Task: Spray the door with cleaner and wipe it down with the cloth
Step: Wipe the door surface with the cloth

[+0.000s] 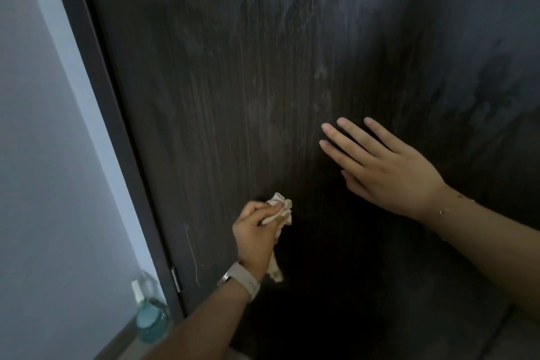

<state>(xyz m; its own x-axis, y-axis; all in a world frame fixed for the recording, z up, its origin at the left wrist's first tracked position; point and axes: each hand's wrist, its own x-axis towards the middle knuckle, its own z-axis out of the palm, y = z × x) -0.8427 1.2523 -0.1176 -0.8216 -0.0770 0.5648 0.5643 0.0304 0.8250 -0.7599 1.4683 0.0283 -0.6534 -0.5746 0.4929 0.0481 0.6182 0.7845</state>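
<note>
A dark wood-grain door point(263, 82) fills most of the view, with pale wet streaks and smears across its upper half. My left hand point(255, 238) grips a bunched cream cloth point(280, 210) against the lower middle of the door; a loose end of the cloth hangs below my wrist. A pale watch is on that wrist. My right hand point(382, 166) is spread with straight fingers at the door's surface, to the right of and above the cloth. A clear spray bottle point(150, 316) with blue-green liquid stands on the floor at the door's lower left.
The dark door frame point(96, 82) runs diagonally down the left, with a hinge point(176, 279) near the bottle and another at the top left. A pale wall point(43, 155) lies left of the frame. The lower door is in deep shadow.
</note>
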